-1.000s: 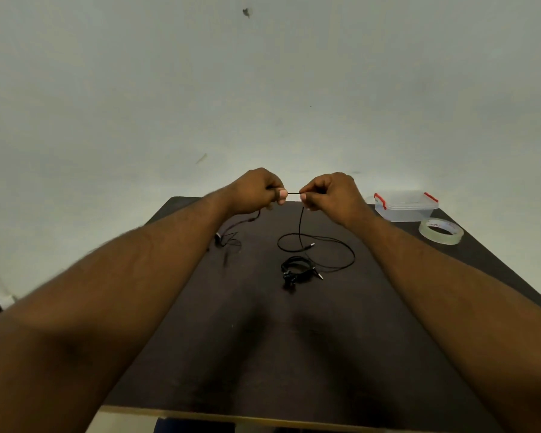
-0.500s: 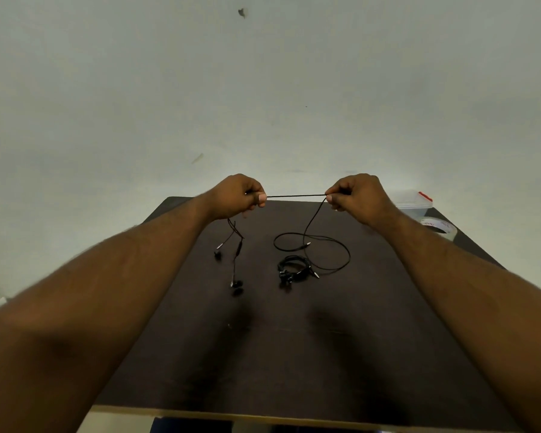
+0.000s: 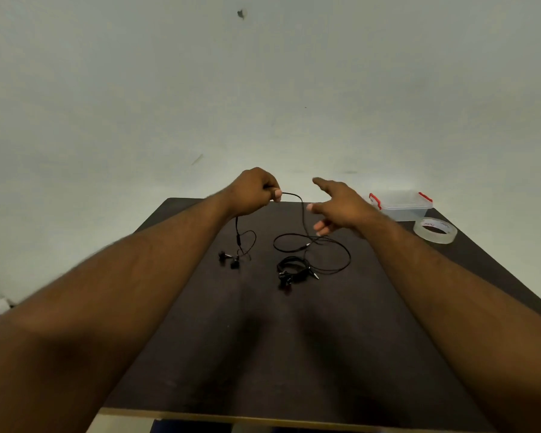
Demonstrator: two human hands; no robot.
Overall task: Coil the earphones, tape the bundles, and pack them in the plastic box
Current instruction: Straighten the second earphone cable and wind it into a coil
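Left hand (image 3: pixel 253 192) raised over far part of table (image 3: pixel 294 354), fingers curled, pinching black earphone cable (image 3: pixel 302 214) between thumb and forefinger. From that pinch, cable arcs out to the right, drops past right hand, runs into a wide loose loop (image 3: pixel 338 254) lying flat on tabletop. Other way, cable hangs from under left hand down to earbuds (image 3: pixel 230 259), resting on table just left of centre w/ a small loop of wire beside them.

Right hand (image 3: pixel 338 204) held up in air, fingers spread and relaxed, gripping nothing; fingertips near the hanging cable, poss. brushing it, hard to tell at this res.

Second earphone set (image 3: pixel 295 270) already wound into a tight black bundle, lying on table just in front of the loose loop, plug end sticking out to the right. Tape on it not discernible.

Clear plastic box (image 3: pixel 402 207) w/ red latches at far right corner of table, lid on. Roll of clear tape (image 3: pixel 434 230) flat on table just in front of the box, nearly touching.

Pale wall (image 3: pixel 263 89) behind.
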